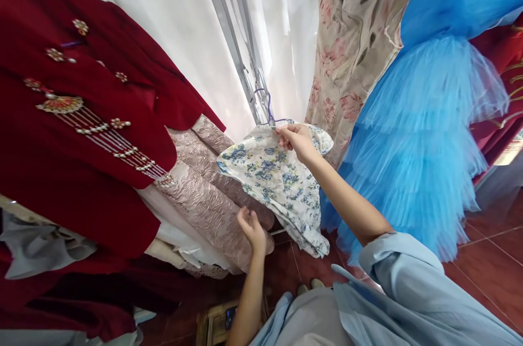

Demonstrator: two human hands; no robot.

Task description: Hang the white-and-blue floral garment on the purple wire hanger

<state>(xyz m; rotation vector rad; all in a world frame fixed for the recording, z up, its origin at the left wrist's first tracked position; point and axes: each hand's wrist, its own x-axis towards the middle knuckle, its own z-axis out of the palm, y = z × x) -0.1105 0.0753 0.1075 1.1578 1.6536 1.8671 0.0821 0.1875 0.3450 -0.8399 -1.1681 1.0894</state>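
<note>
A white blouse with blue and yellow flowers point(278, 171) hangs from a purple hanger point(269, 109) in the middle of the view. My right hand point(296, 141) is closed at its neckline, with thumb and fingertips pinching the fabric just below the hanger's hook. Lower down, my left hand point(252, 229) is raised, palm up, fingers loosely bent and apart, with nothing visible in it. It is in front of a pale pink textured garment point(208, 199), left of the blouse's hem. Whether it touches that garment I cannot tell.
On the left hangs a dark red jacket point(122, 62) with beaded ornaments. A beige floral dress point(347, 46) and a blue ruffled tulle dress point(417, 133) hang on the right. White curtains point(163, 8) and a grey metal pole point(229, 19) stand behind. Red tiles point(478, 275) cover the floor.
</note>
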